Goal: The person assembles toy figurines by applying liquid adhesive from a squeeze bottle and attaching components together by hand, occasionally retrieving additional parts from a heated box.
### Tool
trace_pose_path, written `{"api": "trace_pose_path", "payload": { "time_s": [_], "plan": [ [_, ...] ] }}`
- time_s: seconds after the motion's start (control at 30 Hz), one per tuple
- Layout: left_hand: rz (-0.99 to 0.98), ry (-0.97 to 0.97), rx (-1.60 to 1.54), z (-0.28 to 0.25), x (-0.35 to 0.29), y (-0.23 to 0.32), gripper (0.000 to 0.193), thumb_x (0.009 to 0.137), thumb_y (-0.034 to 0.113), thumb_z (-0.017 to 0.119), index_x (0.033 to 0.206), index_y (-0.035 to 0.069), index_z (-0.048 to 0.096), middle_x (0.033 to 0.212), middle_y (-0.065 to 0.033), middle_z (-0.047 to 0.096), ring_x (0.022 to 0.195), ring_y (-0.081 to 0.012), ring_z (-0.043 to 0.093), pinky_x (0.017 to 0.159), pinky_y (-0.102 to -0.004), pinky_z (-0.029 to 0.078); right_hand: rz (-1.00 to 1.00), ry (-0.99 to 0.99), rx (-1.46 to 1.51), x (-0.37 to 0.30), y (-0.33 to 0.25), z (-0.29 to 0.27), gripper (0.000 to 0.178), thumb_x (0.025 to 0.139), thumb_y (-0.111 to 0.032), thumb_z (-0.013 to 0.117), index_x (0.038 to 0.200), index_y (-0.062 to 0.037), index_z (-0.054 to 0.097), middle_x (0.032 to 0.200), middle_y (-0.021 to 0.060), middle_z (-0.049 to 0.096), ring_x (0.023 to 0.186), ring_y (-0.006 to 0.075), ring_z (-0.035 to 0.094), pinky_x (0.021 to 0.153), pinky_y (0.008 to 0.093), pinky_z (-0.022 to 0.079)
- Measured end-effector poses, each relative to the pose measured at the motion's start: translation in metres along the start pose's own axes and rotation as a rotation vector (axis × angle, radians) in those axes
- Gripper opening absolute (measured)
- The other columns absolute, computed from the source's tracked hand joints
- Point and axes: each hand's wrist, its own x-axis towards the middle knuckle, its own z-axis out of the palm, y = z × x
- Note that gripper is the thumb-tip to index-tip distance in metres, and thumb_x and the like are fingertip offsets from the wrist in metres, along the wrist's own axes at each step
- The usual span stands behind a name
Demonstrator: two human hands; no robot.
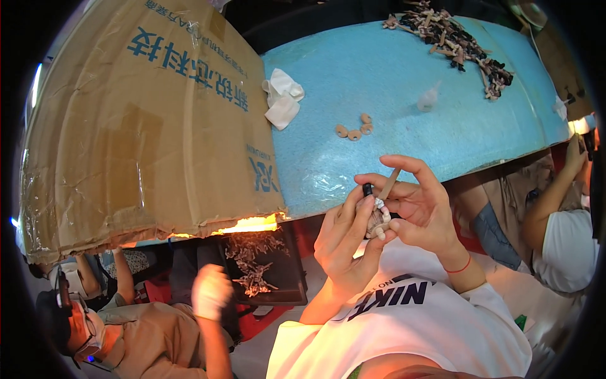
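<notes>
In front of my chest, just off the near edge of the table, both of my hands are raised around a small doll-like figure [377,222] with pale and pinkish parts and a black piece at its top. My left hand [343,245] pinches the figure between thumb and fingers. My right hand [421,211] has its thumb against the figure's lower end, while its curled index finger meets a flat tan strip [390,183]. That strip slants down toward the figure's top; whether it joins the figure, I cannot tell.
On the blue tabletop [303,158] lie several tan rings [354,134], crumpled white tissue [283,98], a small translucent bottle [428,99] and a heap of small parts [451,41]. Cardboard [139,126] covers the left. A dark tray [292,278] holds parts beside a co-worker [151,335]; another person [565,240] sits right.
</notes>
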Motion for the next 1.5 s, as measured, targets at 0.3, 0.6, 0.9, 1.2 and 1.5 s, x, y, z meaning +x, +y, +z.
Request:
{"api": "trace_pose_path", "payload": {
  "time_s": [0.3, 0.6, 0.9, 1.2, 1.5],
  "plan": [
    [0.113, 0.009, 0.126, -0.004, 0.007, 0.005, 0.042, 0.066, 0.001, 0.068, 0.105, -0.011, 0.059, 0.104, -0.0290, 0.058, 0.085, -0.0311, 0.059, 0.070, -0.0332, 0.051, -0.063, -0.033, 0.101, 0.002, 0.005, 0.002, 0.066, 0.071, 0.012, 0.052, 0.129, -0.0032, 0.024, 0.123, 0.0279, 0.045, 0.111, 0.0247, 0.050, 0.092, 0.0366, 0.044],
    [0.082, -0.075, 0.371, -0.004, 0.019, 0.020, 0.045, 0.060, 0.008, 0.074, 0.102, -0.005, 0.061, 0.098, -0.0214, 0.061, 0.074, -0.0295, 0.057, 0.063, -0.0332, 0.048, -0.023, 0.054, 0.300, 0.003, 0.025, -0.006, 0.067, 0.075, 0.003, 0.059, 0.130, -0.0063, 0.021, 0.123, 0.0320, 0.043, 0.112, 0.0304, 0.049, 0.092, 0.0397, 0.045],
    [0.035, -0.134, 0.577, -0.002, 0.024, 0.038, 0.042, 0.063, 0.010, 0.073, 0.102, -0.003, 0.062, 0.100, -0.0199, 0.060, 0.076, -0.0311, 0.056, 0.062, -0.0336, 0.048, 0.052, 0.053, 0.435, 0.003, 0.035, -0.010, 0.076, 0.074, -0.010, 0.065, 0.134, -0.0118, 0.019, 0.124, 0.0308, 0.042, 0.114, 0.0314, 0.049, 0.094, 0.0418, 0.044],
    [-0.071, -0.185, 0.312, -0.013, 0.033, 0.037, 0.050, 0.053, 0.001, 0.071, 0.103, 0.001, 0.064, 0.108, -0.0186, 0.060, 0.086, -0.0316, 0.056, 0.071, -0.0349, 0.048, -0.186, -0.052, 0.352, 0.004, 0.042, -0.015, 0.078, 0.077, -0.011, 0.068, 0.134, -0.0126, 0.015, 0.128, 0.0318, 0.038, 0.117, 0.0343, 0.045, 0.098, 0.0456, 0.039],
    [-0.060, -0.243, 0.146, -0.018, 0.028, 0.029, 0.051, 0.056, -0.003, 0.070, 0.106, 0.002, 0.062, 0.117, -0.0179, 0.055, 0.092, -0.0331, 0.053, 0.076, -0.0358, 0.047, -0.296, -0.158, 0.245, 0.006, 0.044, -0.021, 0.076, 0.076, -0.007, 0.067, 0.133, -0.0116, 0.017, 0.128, 0.0322, 0.038, 0.116, 0.0349, 0.045, 0.097, 0.0462, 0.039]
  ]
}}
